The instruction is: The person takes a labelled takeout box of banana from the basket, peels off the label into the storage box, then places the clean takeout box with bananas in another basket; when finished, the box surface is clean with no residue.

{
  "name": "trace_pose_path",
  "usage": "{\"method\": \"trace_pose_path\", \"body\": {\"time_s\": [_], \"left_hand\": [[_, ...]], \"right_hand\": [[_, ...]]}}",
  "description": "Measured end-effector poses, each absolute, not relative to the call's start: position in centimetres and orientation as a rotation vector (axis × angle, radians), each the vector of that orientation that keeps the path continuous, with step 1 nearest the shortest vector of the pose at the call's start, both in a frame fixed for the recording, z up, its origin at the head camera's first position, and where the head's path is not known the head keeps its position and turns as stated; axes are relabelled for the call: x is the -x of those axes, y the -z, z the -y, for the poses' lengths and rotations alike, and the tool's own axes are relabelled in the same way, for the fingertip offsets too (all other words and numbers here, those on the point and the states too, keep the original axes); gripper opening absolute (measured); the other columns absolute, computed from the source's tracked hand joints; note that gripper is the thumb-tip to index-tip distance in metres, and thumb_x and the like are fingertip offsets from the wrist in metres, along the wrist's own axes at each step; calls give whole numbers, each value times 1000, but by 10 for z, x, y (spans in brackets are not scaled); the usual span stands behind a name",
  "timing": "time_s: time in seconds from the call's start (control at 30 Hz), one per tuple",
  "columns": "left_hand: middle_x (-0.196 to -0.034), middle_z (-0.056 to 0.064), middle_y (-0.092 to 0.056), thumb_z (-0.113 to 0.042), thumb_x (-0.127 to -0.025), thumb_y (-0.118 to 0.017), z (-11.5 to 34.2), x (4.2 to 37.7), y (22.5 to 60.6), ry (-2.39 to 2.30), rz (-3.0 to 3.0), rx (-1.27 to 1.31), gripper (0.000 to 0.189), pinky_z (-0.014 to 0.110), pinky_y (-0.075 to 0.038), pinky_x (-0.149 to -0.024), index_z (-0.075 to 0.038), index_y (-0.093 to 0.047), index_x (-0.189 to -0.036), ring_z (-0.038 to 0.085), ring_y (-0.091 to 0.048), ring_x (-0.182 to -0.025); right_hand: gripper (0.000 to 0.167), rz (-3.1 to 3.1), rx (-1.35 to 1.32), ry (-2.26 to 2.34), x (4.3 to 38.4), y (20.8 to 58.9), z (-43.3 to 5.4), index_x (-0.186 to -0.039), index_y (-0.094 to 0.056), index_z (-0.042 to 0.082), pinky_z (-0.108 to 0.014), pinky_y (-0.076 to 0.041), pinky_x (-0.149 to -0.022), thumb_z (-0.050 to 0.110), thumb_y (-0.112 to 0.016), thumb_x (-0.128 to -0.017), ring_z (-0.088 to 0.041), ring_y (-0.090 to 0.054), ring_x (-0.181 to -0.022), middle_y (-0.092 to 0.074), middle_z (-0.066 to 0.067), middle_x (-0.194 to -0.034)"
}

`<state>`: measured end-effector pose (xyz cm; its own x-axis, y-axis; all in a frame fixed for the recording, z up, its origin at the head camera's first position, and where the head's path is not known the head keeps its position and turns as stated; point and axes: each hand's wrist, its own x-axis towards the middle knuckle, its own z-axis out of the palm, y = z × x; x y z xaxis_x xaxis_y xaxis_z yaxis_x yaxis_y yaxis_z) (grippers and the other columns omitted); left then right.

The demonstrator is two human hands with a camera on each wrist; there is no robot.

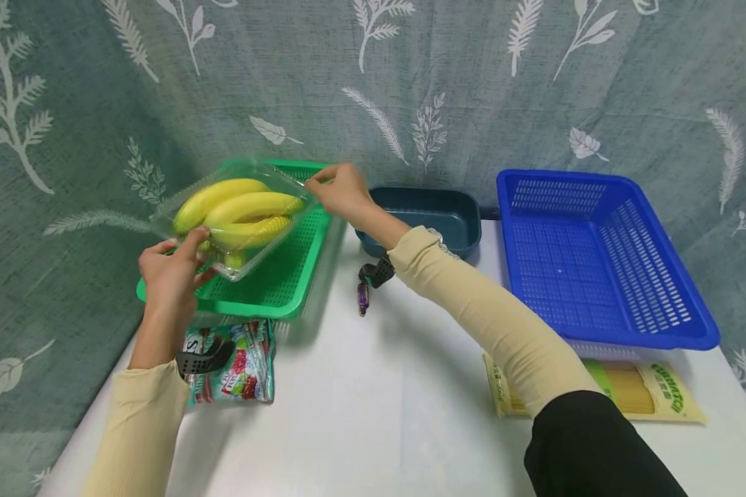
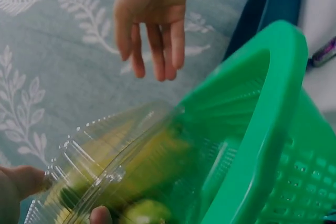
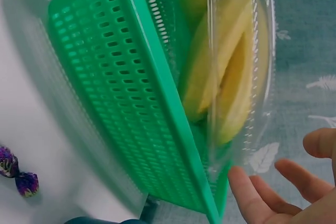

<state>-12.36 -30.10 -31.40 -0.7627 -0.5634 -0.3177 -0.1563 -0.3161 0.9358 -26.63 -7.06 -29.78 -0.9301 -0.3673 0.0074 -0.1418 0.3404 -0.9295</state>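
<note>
A clear plastic box (image 1: 267,259) with yellow bananas (image 1: 242,210) seen through it is tilted above the green basket (image 1: 273,307). A round yellow-green fruit (image 2: 147,212) also shows through the plastic in the left wrist view. My left hand (image 1: 173,273) pinches the near left side of the box between thumb and fingers. Beside the box's far right corner is my right hand (image 1: 345,190). In the left wrist view the right hand (image 2: 155,19) hangs with straight fingers, apart from the plastic; the right wrist view shows its fingers (image 3: 247,195) spread near the box's corner.
A dark blue tub (image 1: 432,203) stands behind my right forearm. On the right is a blue basket (image 1: 575,269), with a pack of noodles (image 1: 634,390) before it. A purple-wrapped candy (image 1: 363,299) and a teal printed bag (image 1: 242,366) lie on the white table (image 1: 360,428).
</note>
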Motion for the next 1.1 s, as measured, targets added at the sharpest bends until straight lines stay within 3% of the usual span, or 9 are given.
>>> {"method": "trace_pose_path", "body": {"time_s": [0.17, 0.3, 0.4, 0.47, 0.53, 0.6, 0.7, 0.87, 1.1], "left_hand": [[-111, 1, -35, -32, -85, -79, 304, 134, 317, 2090, 1730, -977, 63, 25, -58, -63, -20, -26, -116, 9, -53, -73], [-107, 1, -39, -32, -86, -79, 308, 134, 320, 2066, 1788, -998, 67, 25, -59, -62, -18, -26, -124, 8, -55, -71], [-102, 4, -45, -31, -87, -77, 311, 132, 323, 2083, 1846, -989, 56, 27, -59, -65, -16, -31, -115, 8, -57, -68], [-120, 14, -50, -31, -90, -75, 312, 130, 323, 2125, 1903, -960, 52, 28, -59, -73, -13, -35, -119, 9, -60, -76], [-145, 22, -37, -31, -92, -71, 311, 128, 323, 2199, 1930, -926, 58, 29, -57, -82, -13, -37, -134, 13, -61, -96], [-161, 19, -15, -31, -95, -68, 311, 125, 321, 2292, 1926, -897, 84, 30, -55, -89, -12, -15, -157, 21, -55, -118], [-165, 15, 3, -30, -96, -67, 312, 120, 318, 2458, 1840, -861, 102, 31, -51, -95, -19, 13, -159, 29, -35, -142], [-165, 10, 15, -29, -100, -61, 316, 112, 313, 2697, 1685, -803, 92, 36, -48, -100, -32, 11, -159, 34, -16, -150], [-155, 8, 41, -38, -102, -52, 318, 101, 304, 2861, 1682, -696, 103, 40, -40, -109, -33, 43, -143, 39, 9, -149]], "right_hand": [[25, -2394, 526, 1636, 260, 298, 70, -118, -73, 8, -33, -48, -59, 23, -61, -101, -36, -65, -78, -73, -8, -87], [25, -2399, 591, 1625, 255, 298, 72, -117, -73, 9, -27, -42, -52, 23, -61, -101, -26, -60, -63, -72, -7, -80], [25, -2371, 631, 1622, 250, 297, 73, -117, -74, 10, -25, -40, -50, 25, -61, -101, -18, -54, -55, -72, -10, -80], [25, -2341, 653, 1624, 246, 295, 71, -118, -73, 11, -24, -45, -53, 25, -61, -101, -15, -56, -57, -72, -11, -87], [25, -2312, 677, 1625, 242, 292, 67, -119, -72, 11, -26, -51, -60, 26, -61, -102, -18, -64, -69, -72, -8, -99], [26, -2289, 700, 1617, 238, 290, 61, -120, -71, 12, -30, -55, -69, 27, -61, -102, -23, -68, -85, -69, -4, -110], [27, -2293, 749, 1583, 233, 286, 50, -122, -70, 12, -32, -56, -73, 27, -60, -102, -26, -67, -92, -66, -4, -118], [26, -2334, 797, 1541, 226, 286, 34, -121, -71, 12, -33, -55, -72, 26, -61, -102, -20, -67, -82, -69, -6, -112], [27, -2303, 766, 1546, 215, 288, 16, -123, -70, 13, -36, -56, -75, 26, -61, -101, -22, -66, -82, -69, -4, -111]]}}
